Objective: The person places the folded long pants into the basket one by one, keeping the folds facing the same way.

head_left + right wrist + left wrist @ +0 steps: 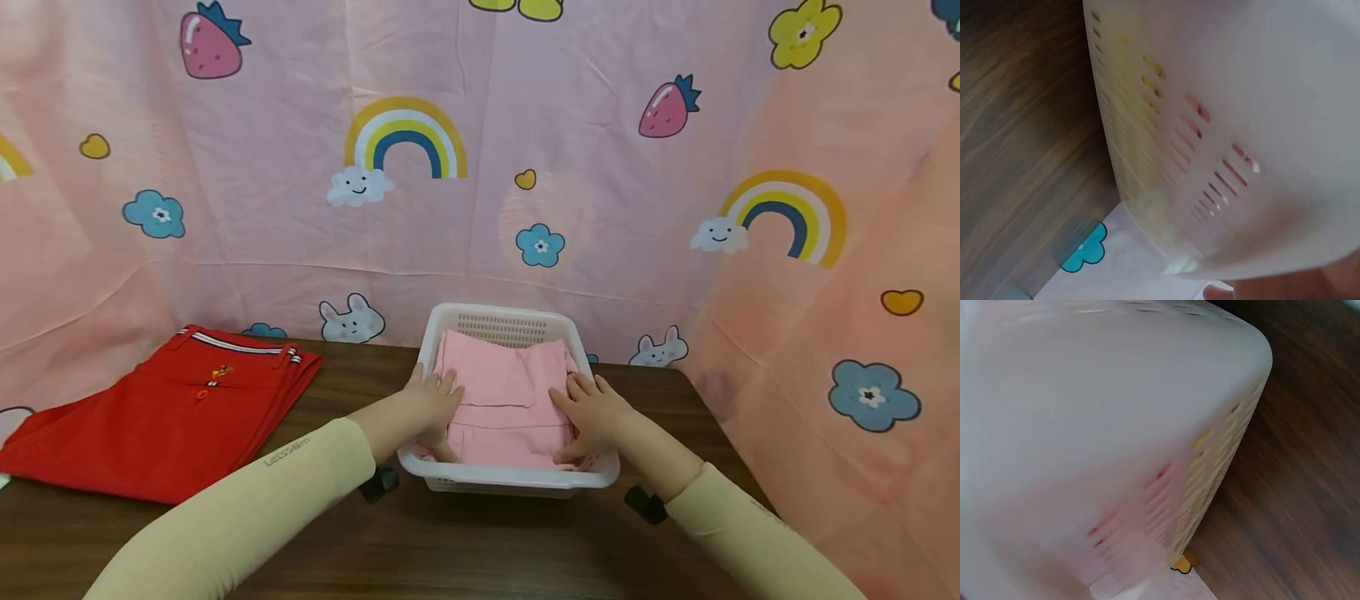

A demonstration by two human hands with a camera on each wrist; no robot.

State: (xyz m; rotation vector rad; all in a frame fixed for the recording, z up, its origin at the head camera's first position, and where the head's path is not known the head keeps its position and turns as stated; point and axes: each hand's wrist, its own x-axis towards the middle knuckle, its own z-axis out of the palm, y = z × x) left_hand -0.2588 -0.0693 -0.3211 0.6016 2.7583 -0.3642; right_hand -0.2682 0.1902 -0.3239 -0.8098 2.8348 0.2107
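Note:
A white plastic basket [510,477] with slotted walls stands on the table. Inside lies a folded pink garment [510,367], its kind not clear. My left hand [435,407] rests at the garment's left side, fingers spread and reaching over the basket's rim. On the opposite side my right hand [594,417] touches the garment with its fingers spread in the same way. Through the slots of the basket wall [1310,119] in the right wrist view, pink shows above something yellow. The left wrist view has the basket wall [1097,381] close up, with my hand hardly visible.
Folded red pants [165,408] with a striped waistband lie on the left of the dark wooden table [495,550]. A pink patterned cloth [480,225] hangs behind the table and along both sides.

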